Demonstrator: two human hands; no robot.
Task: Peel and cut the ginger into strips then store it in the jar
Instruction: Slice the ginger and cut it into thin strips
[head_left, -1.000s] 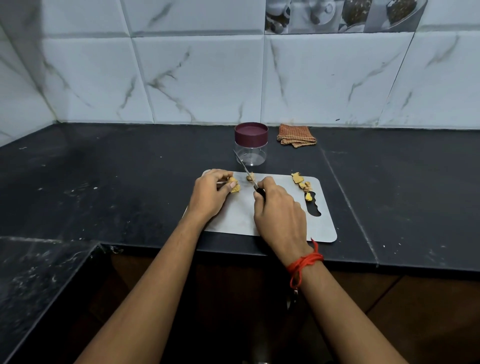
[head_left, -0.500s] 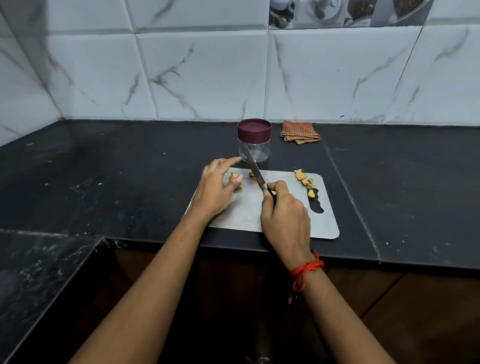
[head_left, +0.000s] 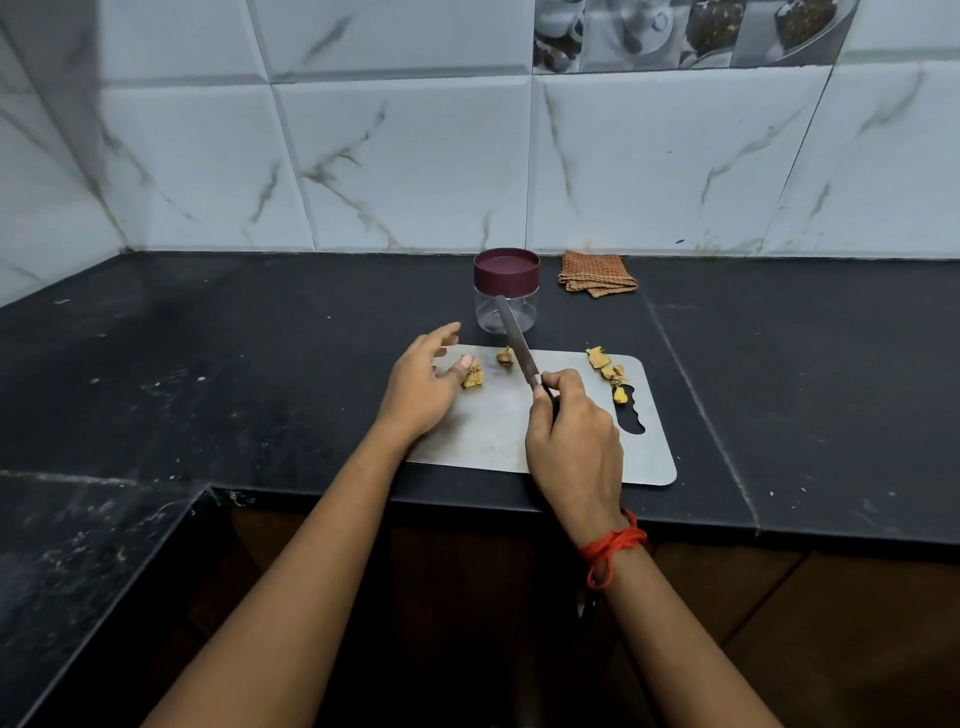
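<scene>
Ginger piece sits at the cutting board's far-left part, thumb tip of the left hand touching it, other fingers spread straight, not gripping. Right hand is wrapped round the handle of a knife, forefinger and thumb pinching near the blade base; the blade angles up and away over the board's far edge, its tip in front of the jar.

Handling, as judged: ginger is light, firm, fibrous, knobbly and small, so it will likely roll or skid on the smooth board. Best held from the top and sides with fingertips tucked clear of the blade; a flat cut face down would steady it.

1 smaller ginger bit lies at the board's far middle, just left of the blade. A cluster of yellow-brown scraps, peel or cut pieces, cannot tell, lies at the board's far-right, by the handle cutout.

Board: thin, grey, matte, rounded corners. Jar: clear plastic, round, maroon lid on, just beyond the board, seemingly empty. Folded checked cloth beyond the board, right of the jar. Red thread on the right wrist.
</scene>
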